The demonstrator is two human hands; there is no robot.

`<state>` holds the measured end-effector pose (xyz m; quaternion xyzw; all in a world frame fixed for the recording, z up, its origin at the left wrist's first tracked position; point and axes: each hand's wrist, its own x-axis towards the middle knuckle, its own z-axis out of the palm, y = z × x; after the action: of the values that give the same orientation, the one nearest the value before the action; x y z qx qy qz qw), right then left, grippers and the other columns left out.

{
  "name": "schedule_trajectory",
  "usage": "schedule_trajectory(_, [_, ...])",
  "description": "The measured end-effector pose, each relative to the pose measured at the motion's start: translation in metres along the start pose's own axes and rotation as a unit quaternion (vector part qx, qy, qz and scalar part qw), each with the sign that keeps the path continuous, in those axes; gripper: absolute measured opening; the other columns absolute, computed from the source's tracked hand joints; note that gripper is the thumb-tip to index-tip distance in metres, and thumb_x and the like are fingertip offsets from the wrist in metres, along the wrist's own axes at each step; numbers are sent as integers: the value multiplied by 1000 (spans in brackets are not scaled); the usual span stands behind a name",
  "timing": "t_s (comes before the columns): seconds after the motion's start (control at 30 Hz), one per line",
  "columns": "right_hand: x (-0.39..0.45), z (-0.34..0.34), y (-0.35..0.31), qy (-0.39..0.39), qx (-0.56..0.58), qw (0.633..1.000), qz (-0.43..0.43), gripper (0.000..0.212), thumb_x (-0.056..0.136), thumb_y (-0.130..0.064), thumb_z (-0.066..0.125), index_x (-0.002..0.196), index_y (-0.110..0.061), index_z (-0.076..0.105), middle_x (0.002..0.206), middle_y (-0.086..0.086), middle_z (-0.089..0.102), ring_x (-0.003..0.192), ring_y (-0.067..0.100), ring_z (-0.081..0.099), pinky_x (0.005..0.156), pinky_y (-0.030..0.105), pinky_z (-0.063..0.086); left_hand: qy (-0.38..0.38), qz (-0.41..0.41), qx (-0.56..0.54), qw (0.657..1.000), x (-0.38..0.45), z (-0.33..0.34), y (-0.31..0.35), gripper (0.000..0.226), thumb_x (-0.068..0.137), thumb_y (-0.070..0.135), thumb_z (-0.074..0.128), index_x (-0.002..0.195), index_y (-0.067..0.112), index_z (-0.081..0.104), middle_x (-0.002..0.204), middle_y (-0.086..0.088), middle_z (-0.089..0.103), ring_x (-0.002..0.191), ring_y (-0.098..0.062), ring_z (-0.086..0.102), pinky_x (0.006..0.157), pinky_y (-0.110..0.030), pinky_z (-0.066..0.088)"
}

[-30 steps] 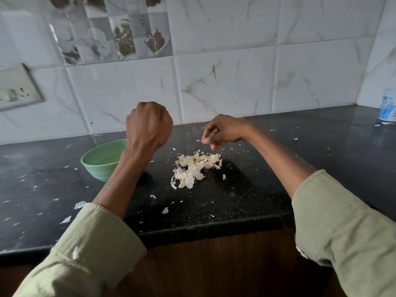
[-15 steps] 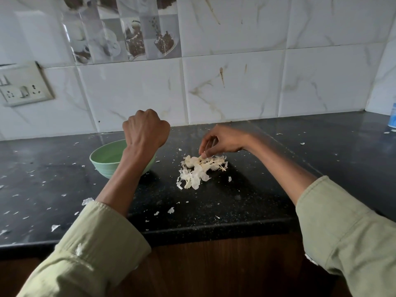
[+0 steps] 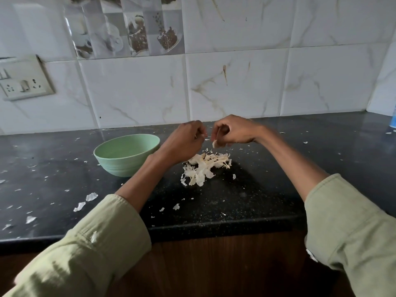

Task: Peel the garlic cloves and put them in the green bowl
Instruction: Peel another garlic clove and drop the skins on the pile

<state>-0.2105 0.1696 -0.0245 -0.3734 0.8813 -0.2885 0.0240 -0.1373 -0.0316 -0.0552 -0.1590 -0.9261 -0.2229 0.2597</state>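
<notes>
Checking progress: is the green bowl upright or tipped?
Upright: the green bowl sits level on the counter, rim up.

Switchboard (image 3: 23, 84) on tiled wall (image 3: 235, 86); black countertop (image 3: 53, 189).

1. We count one green bowl (image 3: 126, 154) on the counter.
2. We see one garlic clove (image 3: 215, 143), pinched in the right hand (image 3: 233, 131).
3. We count two hands: that one and the left hand (image 3: 186, 140).
4. We find one heap of garlic skins (image 3: 204, 167).
5. We see many loose skin flakes (image 3: 91, 197) scattered about, too many and too small to number.
6. We count one switch plate (image 3: 23, 79) on the wall.
</notes>
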Motion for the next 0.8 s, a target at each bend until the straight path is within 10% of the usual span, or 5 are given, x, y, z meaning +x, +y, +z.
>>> schedule_trajectory(0.33, [-3, 6, 7, 42, -12, 998, 38, 18, 80, -9, 88, 94, -10, 78, 79, -1, 79, 74, 10, 76, 68, 17, 56, -19, -102, -97, 990, 0, 16, -9, 20, 106, 24, 59, 103, 9, 71, 94, -6, 76, 92, -27, 72, 86, -46, 58])
schedule_trajectory(0.8, [-1, 7, 4, 124, 151, 981, -11, 16, 84, -1, 81, 96, 2, 71, 95, 13, 78, 97, 28, 76, 89, 39, 63, 17, -76, -142, 987, -1, 15, -10, 17, 105, 25, 63, 100, 10, 71, 90, -4, 77, 85, -21, 73, 73, -30, 55])
